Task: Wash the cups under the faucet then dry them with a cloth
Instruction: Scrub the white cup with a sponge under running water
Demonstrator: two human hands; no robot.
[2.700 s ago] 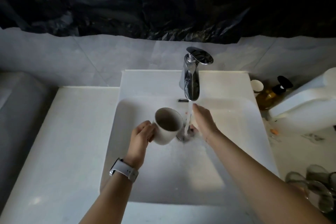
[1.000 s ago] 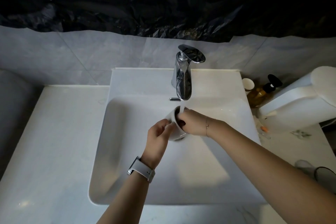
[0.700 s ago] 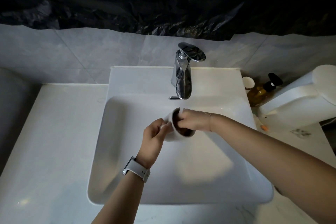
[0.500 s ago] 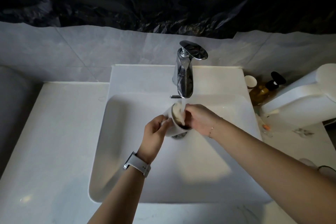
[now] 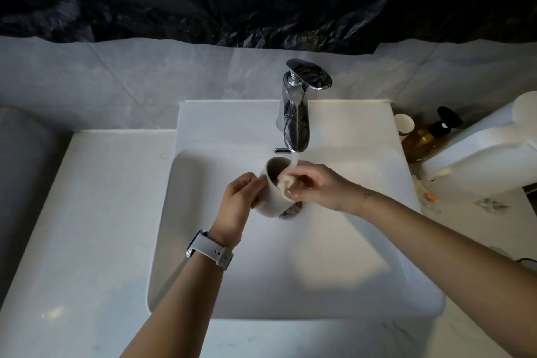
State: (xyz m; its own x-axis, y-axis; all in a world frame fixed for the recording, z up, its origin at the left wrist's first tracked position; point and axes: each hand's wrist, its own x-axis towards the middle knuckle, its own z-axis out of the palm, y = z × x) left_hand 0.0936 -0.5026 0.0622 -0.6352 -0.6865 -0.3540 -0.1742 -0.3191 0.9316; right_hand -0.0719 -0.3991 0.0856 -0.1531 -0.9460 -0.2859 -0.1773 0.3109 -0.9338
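Here, water [image 5: 294, 160] streams into the cup [image 5: 271, 197] over the sink [image 5: 203, 212].

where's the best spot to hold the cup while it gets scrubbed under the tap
Grip the cup round its lower outer wall, coming from the left, as the left hand does. It is tilted with its mouth up toward the faucet, so a low side grip leaves the rim free for the water and for the right hand with its pale scrubbing piece.
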